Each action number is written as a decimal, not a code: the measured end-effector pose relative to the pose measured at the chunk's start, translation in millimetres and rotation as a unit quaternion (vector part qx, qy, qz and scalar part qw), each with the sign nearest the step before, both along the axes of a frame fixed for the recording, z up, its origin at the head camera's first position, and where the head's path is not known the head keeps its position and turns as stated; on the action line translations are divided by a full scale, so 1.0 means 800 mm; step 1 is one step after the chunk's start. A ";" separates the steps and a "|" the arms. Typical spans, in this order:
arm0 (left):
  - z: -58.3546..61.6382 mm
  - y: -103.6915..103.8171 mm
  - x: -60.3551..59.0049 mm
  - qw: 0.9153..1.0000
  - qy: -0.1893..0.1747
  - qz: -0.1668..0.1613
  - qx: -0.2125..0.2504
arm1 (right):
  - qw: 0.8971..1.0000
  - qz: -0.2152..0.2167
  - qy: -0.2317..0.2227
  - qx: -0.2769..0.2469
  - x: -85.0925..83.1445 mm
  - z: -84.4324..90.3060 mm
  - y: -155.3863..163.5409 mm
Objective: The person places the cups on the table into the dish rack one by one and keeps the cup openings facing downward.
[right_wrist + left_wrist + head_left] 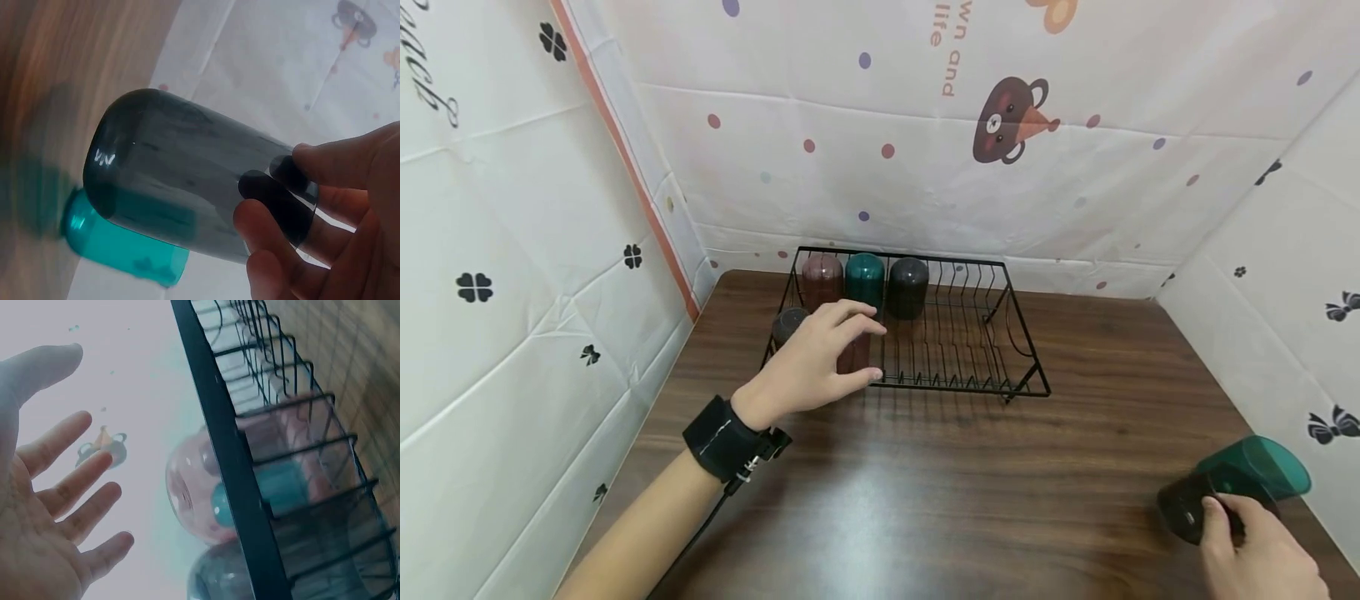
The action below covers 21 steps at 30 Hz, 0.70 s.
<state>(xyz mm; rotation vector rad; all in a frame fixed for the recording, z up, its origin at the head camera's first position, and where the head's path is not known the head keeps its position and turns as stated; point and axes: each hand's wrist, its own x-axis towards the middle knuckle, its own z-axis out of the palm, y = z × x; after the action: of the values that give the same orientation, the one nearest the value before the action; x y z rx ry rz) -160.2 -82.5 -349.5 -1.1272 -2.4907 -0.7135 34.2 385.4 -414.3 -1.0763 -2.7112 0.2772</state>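
Black wire makes up the dish rack that stands toward the back of my brown wooden bench, and five cups sit upside down in its left half. Along the back row are a pinkish-brown cup, a teal cup and a dark grey cup, side by side. In front of them, at the rack's left end, is another grey cup, and just right of it a reddish-brown cup that my left hand hovers over. That hand is spread loosely, its fingers only slightly bent around the reddish-brown cup; the left wrist view shows my palm and fingers held apart from the rack's rim with nothing clasped in them. Whether any fingertip touches the cup I cannot tell.

My right hand is low at the bench's near right corner, well apart from the rack. Its fingers are curled round a smoky dark cup, which I hold tilted on its side with the closed base pointing away from my palm. My fingertips reach inside its mouth while my thumb presses the outside. Just beside it lies a translucent teal cup, also tipped over, its open mouth facing right in the head view.
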 end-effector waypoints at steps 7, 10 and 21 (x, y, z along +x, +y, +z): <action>-0.004 0.014 0.022 1.000 0.003 -0.029 -0.009 | 0.997 0.072 0.006 -0.026 -0.012 0.012 -0.023; -0.009 0.019 0.029 0.999 0.000 -0.040 -0.015 | 0.994 0.104 0.032 -0.022 -0.016 0.016 -0.033; -0.031 0.043 0.054 0.995 -0.075 -0.068 -0.019 | 0.972 0.209 0.100 -0.031 -0.025 0.015 -0.088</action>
<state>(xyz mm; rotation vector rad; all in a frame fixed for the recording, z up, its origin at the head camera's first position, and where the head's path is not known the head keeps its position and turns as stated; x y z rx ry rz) -117.0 -48.0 -374.0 -1.3126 -2.5783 -0.8197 14.2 315.2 -402.0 -0.4478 -2.7306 0.5099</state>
